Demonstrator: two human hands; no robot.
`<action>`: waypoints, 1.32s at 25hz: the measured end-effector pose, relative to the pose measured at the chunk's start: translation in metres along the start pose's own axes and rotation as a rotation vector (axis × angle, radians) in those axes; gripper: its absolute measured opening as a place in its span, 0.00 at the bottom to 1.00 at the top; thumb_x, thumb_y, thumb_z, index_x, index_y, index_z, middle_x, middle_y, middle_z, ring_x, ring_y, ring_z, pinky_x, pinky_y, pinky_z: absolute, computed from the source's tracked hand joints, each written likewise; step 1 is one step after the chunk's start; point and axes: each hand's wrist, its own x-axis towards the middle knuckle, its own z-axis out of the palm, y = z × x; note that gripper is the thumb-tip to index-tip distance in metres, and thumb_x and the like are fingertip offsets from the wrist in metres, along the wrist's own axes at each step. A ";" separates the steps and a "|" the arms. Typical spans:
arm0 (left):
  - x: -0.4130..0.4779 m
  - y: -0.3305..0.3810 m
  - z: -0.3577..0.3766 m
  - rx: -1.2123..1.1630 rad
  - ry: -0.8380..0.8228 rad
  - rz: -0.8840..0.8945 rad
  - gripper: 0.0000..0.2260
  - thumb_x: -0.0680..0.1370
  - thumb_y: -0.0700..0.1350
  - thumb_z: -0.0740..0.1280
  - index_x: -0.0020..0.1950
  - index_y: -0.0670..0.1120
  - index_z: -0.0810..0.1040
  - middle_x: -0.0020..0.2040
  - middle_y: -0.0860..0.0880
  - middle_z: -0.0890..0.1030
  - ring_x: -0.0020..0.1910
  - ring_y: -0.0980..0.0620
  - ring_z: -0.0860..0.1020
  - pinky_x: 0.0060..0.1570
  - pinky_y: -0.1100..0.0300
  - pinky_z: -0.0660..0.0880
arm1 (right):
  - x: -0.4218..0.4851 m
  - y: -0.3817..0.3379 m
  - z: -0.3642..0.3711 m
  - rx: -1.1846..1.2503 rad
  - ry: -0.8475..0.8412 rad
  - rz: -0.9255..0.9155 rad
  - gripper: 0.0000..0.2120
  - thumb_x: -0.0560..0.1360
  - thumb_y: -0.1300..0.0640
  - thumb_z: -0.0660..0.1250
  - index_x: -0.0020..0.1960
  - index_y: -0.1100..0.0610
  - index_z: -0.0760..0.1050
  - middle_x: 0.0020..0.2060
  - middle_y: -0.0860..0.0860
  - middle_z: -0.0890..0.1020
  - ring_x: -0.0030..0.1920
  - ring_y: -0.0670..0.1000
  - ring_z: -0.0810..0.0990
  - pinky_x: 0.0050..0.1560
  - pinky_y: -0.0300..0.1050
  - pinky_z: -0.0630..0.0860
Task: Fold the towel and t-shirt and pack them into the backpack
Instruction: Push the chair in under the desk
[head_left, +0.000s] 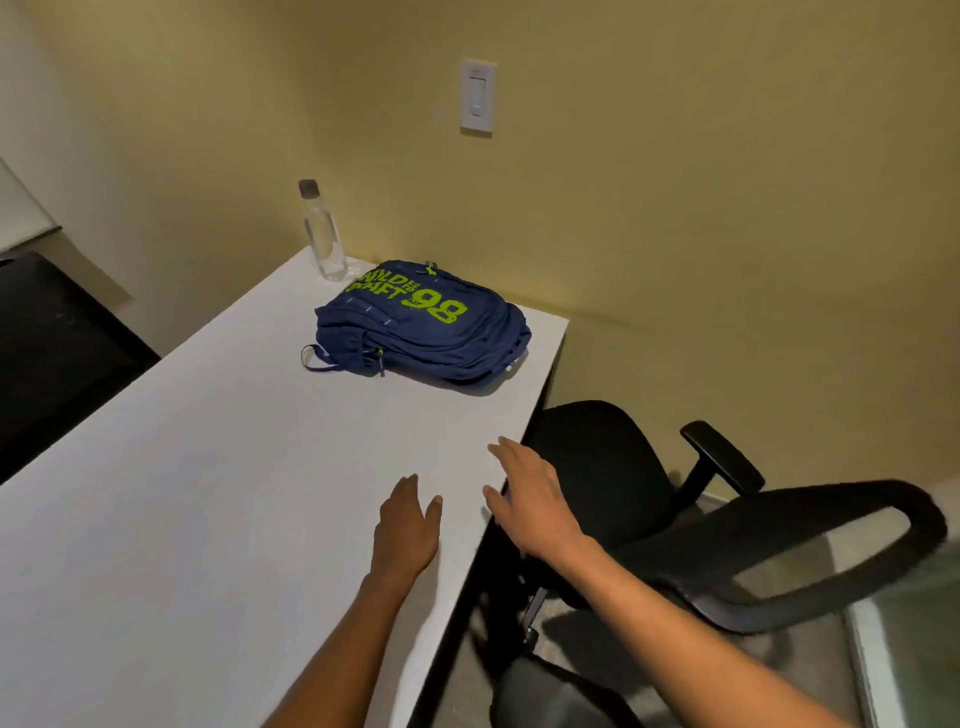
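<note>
The blue backpack (421, 325) lies flat and zipped at the far end of the white desk (208, 467), beside a clear water bottle (323, 234), likely waiting to be packed. No towel or t-shirt can be seen. Both arms reach forward, palms down. The left hand (408, 525) is over the desk, the right hand (530, 499) at its edge by the black chair (727, 545). Each grip is spread wide and has nothing in it.

Lying wide and bare between the two open hands and the backpack (421, 322), white table (208, 467) surface offering a clear path forward (bottle (323, 234) standing behind, wall closing the far side, chair (675, 519) crowding the right edge).
</note>
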 end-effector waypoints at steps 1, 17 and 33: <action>-0.009 0.010 0.007 -0.036 -0.014 0.026 0.28 0.86 0.55 0.59 0.83 0.45 0.59 0.83 0.45 0.62 0.81 0.46 0.61 0.80 0.49 0.61 | -0.017 0.004 -0.012 0.020 0.024 0.020 0.29 0.83 0.47 0.64 0.81 0.51 0.61 0.81 0.49 0.63 0.81 0.50 0.59 0.81 0.49 0.54; -0.136 0.261 0.206 0.063 -0.182 0.509 0.27 0.85 0.58 0.59 0.82 0.49 0.63 0.82 0.49 0.64 0.81 0.52 0.60 0.80 0.53 0.60 | -0.182 0.215 -0.213 -0.054 0.283 0.254 0.23 0.82 0.48 0.66 0.76 0.50 0.69 0.74 0.47 0.72 0.75 0.47 0.67 0.75 0.43 0.62; -0.150 0.287 0.274 0.636 -0.001 0.179 0.41 0.72 0.82 0.40 0.43 0.51 0.78 0.40 0.50 0.84 0.44 0.46 0.83 0.49 0.50 0.80 | -0.157 0.365 -0.240 -0.416 -0.036 0.274 0.32 0.78 0.29 0.47 0.66 0.43 0.80 0.66 0.47 0.80 0.73 0.54 0.70 0.78 0.63 0.51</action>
